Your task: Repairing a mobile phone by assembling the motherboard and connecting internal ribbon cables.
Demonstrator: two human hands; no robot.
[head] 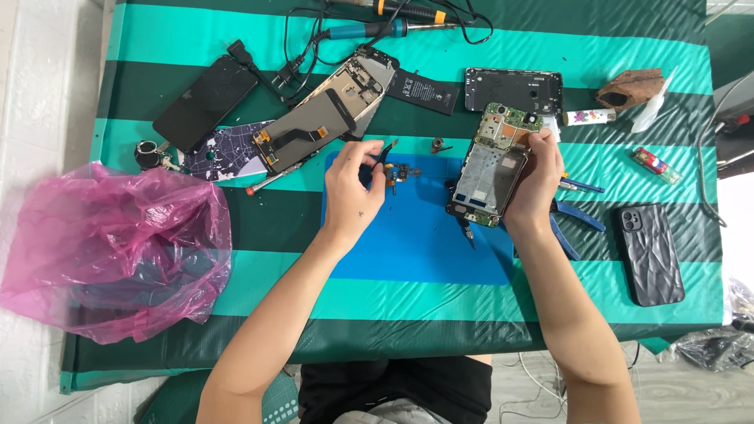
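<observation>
My left hand (355, 182) holds black tweezers (385, 153) over the blue work mat (416, 243), just above a small circuit part (400, 173) lying on the mat. My right hand (538, 182) grips an opened phone frame (491, 177) with its green circuit board (506, 122) exposed, tilted up at the mat's right edge. A small metal ring (437, 144) lies between the two hands.
A dismantled phone with screen and flex cable (314, 126), a dark phone screen (206, 102), a battery (422, 91) and a black back cover (514, 88) lie behind. Blue pliers (577, 220), a black phone case (650, 253), a lighter (656, 165), a pink plastic bag (110, 251) and soldering tools (377, 30) surround the mat.
</observation>
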